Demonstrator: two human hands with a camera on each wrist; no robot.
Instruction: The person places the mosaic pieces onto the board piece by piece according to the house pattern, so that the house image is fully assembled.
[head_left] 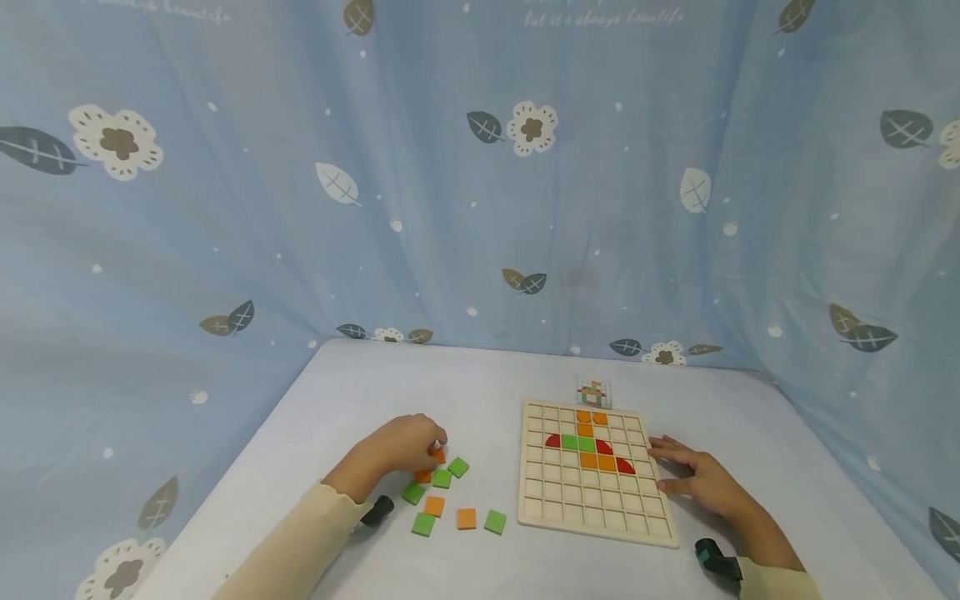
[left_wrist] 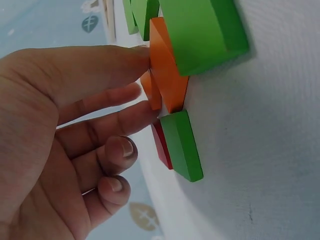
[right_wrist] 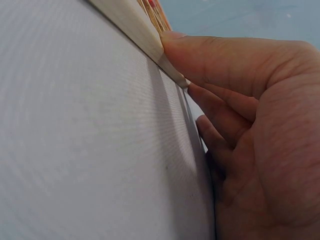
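Note:
My left hand point(head_left: 401, 443) is over a loose group of square tiles, its thumb and fingers pinching an orange tile point(left_wrist: 152, 91). Close to the thumb lies another orange tile point(left_wrist: 170, 70), partly behind a green tile point(left_wrist: 205, 35). A second green tile point(left_wrist: 182, 145) and a red piece point(left_wrist: 161, 145) lie beyond the fingertips. On the right, my right hand point(head_left: 705, 479) rests against the edge of a wooden grid board point(head_left: 555, 500), thumb and fingertips touching its side. The board holds orange and green squares, red quarter-round pieces and two rounded orange pieces.
A small pattern card point(head_left: 594, 392) lies behind the board. Between the left forearm and the board are several loose tiles, among them an orange tile point(head_left: 466, 518) and a green tile point(head_left: 495, 522). A patterned blue curtain point(head_left: 480, 208) hangs behind the white table point(head_left: 360, 379).

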